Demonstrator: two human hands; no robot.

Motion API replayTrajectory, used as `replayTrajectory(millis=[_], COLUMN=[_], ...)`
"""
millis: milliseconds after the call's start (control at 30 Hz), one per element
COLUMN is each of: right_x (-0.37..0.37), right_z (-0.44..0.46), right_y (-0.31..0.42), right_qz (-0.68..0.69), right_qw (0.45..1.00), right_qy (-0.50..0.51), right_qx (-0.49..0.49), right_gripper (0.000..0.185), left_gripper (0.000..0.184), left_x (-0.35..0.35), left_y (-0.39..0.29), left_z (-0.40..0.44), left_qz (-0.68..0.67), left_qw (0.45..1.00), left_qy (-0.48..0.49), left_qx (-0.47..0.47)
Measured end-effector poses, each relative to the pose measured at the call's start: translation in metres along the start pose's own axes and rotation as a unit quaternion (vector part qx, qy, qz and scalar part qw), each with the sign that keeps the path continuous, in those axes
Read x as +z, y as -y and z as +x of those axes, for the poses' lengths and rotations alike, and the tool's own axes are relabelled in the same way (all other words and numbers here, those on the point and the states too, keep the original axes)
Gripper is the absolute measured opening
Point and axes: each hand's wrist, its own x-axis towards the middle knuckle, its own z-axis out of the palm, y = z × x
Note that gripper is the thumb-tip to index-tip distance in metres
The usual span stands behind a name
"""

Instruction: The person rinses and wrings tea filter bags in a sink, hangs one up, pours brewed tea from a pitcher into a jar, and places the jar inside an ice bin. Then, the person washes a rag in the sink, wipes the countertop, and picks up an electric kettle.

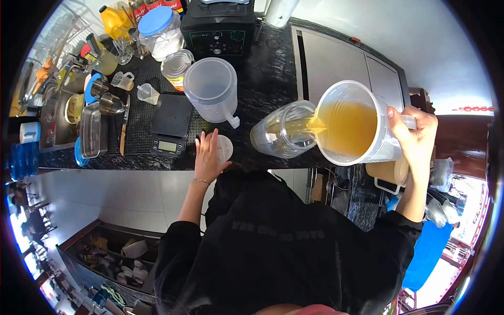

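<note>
My right hand (pixel 412 131) is closed round the handle of a large translucent pitcher (pixel 386 147). The pitcher is tilted left, and yellow liquid (pixel 349 128) in it reaches its spout, which rests over the mouth of a clear jar (pixel 275 131). Some liquid shows at the jar's mouth. On the counter's front edge, my left hand (pixel 209 157) lies with fingers spread, touching a round whitish lid (pixel 224 149). Just behind that hand stands a lidded plastic pitcher (pixel 210 86), with a black digital scale (pixel 170 123) to its left.
A knife (pixel 124 126), a metal tray (pixel 92 131) and small measuring cups (pixel 148 93) are left of the scale. Behind stand an open can (pixel 177 65), a blue-lidded jar (pixel 160 37) and a black machine (pixel 218 31). A beige container (pixel 386 172) sits below the right pitcher.
</note>
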Motion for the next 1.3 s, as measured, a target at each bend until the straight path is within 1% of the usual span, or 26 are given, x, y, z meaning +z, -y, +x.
replayTrajectory(millis=[133, 333, 467, 600, 667, 800, 1000, 1133, 1167, 1300], right_x=[-0.001, 0.000, 0.001, 0.003, 0.003, 0.003, 0.005, 0.008, 0.009, 0.012], right_z=[0.003, 0.008, 0.012, 0.017, 0.018, 0.021, 0.027, 0.031, 0.032, 0.035], right_y=[0.006, 0.013, 0.015, 0.020, 0.022, 0.028, 0.038, 0.050, 0.053, 0.066], right_qz=[-0.015, -0.054, -0.075, -0.094, -0.102, -0.128, -0.160, -0.217, -0.217, -0.248], right_qw=[1.000, 0.998, 0.996, 0.993, 0.991, 0.986, 0.977, 0.957, 0.957, 0.940], right_qy=[0.003, -0.001, 0.012, 0.018, 0.019, 0.038, 0.049, 0.054, 0.055, 0.051], right_qx=[0.001, -0.031, -0.047, -0.075, -0.083, -0.100, -0.135, -0.186, -0.186, -0.228], right_gripper=[0.035, 0.036, 0.036, 0.036, 0.036, 0.035, 0.036, 0.037, 0.037, 0.039], left_gripper=[0.098, 0.096, 0.095, 0.095, 0.095, 0.092, 0.091, 0.090, 0.090, 0.091], left_x=[-0.009, -0.045, -0.066, -0.080, -0.083, -0.085, -0.091, -0.090, -0.090, -0.091], left_y=[-0.005, -0.028, -0.044, -0.056, -0.061, -0.069, -0.070, -0.073, -0.074, -0.078], left_z=[-0.005, -0.010, -0.007, -0.002, -0.001, -0.001, 0.007, 0.008, 0.008, 0.010], left_qz=[-0.134, -0.149, -0.174, -0.162, -0.161, -0.215, -0.226, -0.221, -0.221, -0.217], left_qw=[0.990, 0.988, 0.982, 0.985, 0.985, 0.969, 0.965, 0.964, 0.964, 0.958], left_qy=[-0.008, -0.039, -0.071, -0.056, -0.050, -0.113, -0.111, -0.126, -0.126, -0.170], left_qx=[-0.037, -0.025, 0.030, 0.034, 0.036, 0.056, 0.070, 0.079, 0.078, 0.084])
